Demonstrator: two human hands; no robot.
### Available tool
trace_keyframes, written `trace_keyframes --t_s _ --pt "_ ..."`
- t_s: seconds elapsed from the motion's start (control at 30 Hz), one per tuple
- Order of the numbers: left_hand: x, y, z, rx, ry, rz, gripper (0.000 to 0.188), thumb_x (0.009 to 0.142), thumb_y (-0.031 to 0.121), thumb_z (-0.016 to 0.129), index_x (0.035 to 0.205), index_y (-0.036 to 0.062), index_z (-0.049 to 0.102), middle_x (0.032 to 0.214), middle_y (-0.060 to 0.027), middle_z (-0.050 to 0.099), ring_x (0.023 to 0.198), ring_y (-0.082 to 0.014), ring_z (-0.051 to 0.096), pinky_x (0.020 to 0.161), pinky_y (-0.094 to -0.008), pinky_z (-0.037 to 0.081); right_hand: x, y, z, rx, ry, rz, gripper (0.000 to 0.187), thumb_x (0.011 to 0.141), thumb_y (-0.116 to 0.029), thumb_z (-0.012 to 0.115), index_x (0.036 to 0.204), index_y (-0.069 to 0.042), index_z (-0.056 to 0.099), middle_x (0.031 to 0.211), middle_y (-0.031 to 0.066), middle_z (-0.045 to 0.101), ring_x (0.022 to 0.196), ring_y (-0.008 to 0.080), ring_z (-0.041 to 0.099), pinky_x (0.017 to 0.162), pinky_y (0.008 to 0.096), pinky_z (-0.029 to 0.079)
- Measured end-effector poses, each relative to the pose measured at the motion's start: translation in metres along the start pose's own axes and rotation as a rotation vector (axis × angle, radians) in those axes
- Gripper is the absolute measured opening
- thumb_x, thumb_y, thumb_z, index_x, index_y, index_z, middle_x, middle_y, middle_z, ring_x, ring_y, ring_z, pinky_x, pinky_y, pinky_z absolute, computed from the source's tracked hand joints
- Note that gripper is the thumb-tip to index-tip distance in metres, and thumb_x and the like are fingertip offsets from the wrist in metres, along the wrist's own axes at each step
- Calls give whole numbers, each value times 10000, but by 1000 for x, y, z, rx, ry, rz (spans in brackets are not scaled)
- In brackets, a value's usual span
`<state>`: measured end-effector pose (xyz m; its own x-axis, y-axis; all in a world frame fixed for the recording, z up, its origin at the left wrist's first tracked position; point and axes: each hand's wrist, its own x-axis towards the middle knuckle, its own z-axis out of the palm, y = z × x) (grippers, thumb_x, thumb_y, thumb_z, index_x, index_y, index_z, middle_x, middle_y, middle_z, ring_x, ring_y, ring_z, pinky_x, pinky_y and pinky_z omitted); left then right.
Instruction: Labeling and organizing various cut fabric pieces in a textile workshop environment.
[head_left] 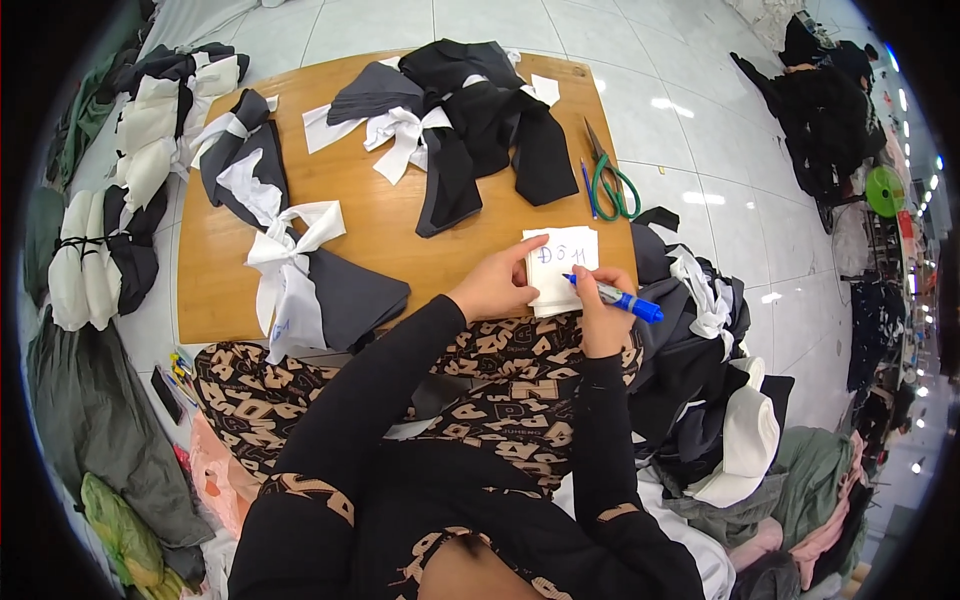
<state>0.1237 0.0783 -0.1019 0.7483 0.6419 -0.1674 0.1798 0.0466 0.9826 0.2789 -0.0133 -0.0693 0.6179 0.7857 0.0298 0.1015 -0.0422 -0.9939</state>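
A small stack of white squares (552, 286), cloth or paper, lies at the front right of the wooden table and carries blue handwriting. My left hand (500, 282) grips its left edge, thumb and fingers closed on it. In my right hand (606, 316) is a blue-and-white marker (628, 302), its dark tip at the stack's surface. Left of my left hand, dark grey cut fabric pieces (352, 290) are tied with a knotted white strip (292, 250). Farther back lie black fabric bundles (485, 125) and a fanned grey stack (376, 93).
Green-handled scissors (612, 185) and a blue pen (589, 190) lie at the right edge of the wooden table (390, 230). Fabric heaps (690, 340) crowd the floor on my right. White rolls (85, 260) and dark cloth (100, 410) lie on my left.
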Motion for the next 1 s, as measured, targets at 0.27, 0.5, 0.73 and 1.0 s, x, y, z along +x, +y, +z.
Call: trace_keyframes --t_s 0.27,0.5,0.73,1.0 --pt "2 6 5 -3 39 -45 808 756 2 654 1486 155 344 683 -2 540 621 -94 511 613 -251 438 -1 8 7 -194 -48 -128 214 802 -84 727 709 21 564 788 125 693 696 127 625 617 267 474" --pt "-1 17 8 126 133 -76 802 718 37 663 1463 149 390 650 -34 539 596 -129 528 606 -272 448 -1 18 5 -336 -84 -284 176 776 -103 724 756 28 607 796 141 700 651 167 648 609 283 491" --pt "0 17 7 159 137 -88 786 721 32 634 1460 154 398 649 -32 536 596 -131 527 607 -269 447 1 12 2 -159 24 -210 151 810 -32 693 737 24 573 793 164 693 684 131 633 613 273 489" --pt "-2 17 8 164 135 -83 787 722 35 627 1464 131 387 655 -27 537 600 -123 519 608 -264 444 6 15 5 -320 55 -252 199 800 -103 727 748 34 592 728 137 684 613 125 604 577 274 470"
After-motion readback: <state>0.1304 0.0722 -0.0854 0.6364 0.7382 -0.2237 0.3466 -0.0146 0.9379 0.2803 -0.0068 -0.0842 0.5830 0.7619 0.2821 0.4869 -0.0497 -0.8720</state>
